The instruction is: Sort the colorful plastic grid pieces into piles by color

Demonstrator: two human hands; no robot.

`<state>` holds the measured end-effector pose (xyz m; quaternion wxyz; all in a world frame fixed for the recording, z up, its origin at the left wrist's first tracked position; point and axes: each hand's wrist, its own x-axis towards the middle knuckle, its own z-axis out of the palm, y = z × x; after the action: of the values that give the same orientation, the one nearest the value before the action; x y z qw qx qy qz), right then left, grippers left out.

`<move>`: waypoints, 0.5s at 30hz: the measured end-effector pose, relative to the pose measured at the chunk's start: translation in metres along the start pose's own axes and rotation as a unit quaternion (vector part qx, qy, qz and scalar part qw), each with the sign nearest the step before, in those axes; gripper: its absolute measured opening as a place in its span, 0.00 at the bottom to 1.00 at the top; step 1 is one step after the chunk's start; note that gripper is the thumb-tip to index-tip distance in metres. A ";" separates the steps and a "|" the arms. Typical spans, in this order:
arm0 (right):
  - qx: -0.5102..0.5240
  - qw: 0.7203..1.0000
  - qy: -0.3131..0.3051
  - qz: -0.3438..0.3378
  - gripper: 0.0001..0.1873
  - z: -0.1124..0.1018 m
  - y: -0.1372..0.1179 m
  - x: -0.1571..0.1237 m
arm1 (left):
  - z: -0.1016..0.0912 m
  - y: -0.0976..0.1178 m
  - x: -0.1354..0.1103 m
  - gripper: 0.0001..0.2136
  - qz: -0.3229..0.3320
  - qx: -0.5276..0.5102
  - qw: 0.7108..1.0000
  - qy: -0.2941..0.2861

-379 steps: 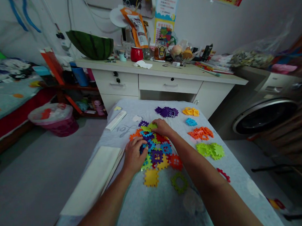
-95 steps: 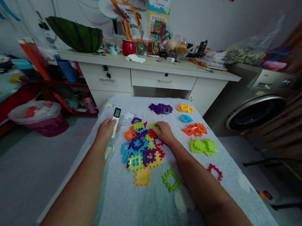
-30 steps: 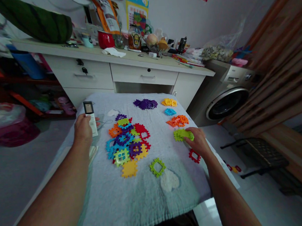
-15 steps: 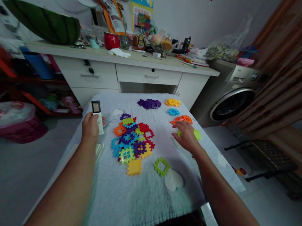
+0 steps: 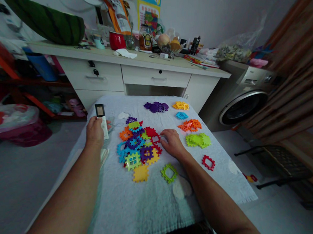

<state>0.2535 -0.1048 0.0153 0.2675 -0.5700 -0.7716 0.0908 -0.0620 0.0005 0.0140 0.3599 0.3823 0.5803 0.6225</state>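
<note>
My left hand [image 5: 94, 132] is closed around a white remote control [image 5: 104, 126] with a dark-framed screen, held upright at the cloth's left side. My right hand [image 5: 172, 143] reaches to the right edge of a mixed pile of plastic interlocking pieces [image 5: 139, 142]. Its fingers are slightly bent and apart, beside a red piece [image 5: 155, 139], with nothing visible in them; whether they touch it I cannot tell. Right of this hand lie orange pieces [image 5: 190, 125], green pieces [image 5: 198, 140] and a red square frame [image 5: 208, 162]. A green frame [image 5: 169, 173] lies nearer me.
Purple pieces [image 5: 156, 107], yellow pieces [image 5: 180, 105] and blue pieces [image 5: 182, 115] lie in groups at the far side of the cloth-covered table [image 5: 111, 204]. Behind stands a white desk [image 5: 101, 76] with a cut watermelon [image 5: 47, 23]. A washing machine [image 5: 243, 90] is at right.
My right hand has moved left from above the green pieces to the mixed pile, uncovering the green pieces and the red frame. My left hand keeps hold of the remote control.
</note>
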 end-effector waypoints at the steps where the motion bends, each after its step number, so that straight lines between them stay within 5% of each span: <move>1: 0.007 1.000 0.000 0.001 0.14 0.002 0.001 -0.001 | 0.000 0.000 0.000 0.08 0.002 0.001 1.000 0.000; 15: 0.012 0.998 -0.066 -0.021 0.27 0.021 -0.006 0.016 | -0.001 -0.002 0.000 0.10 0.010 -0.011 1.000 -0.011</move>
<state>0.2350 -0.0889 0.0053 0.2250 -0.5431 -0.7982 0.1316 -0.0631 0.0007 0.0118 0.3642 0.3913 0.5656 0.6280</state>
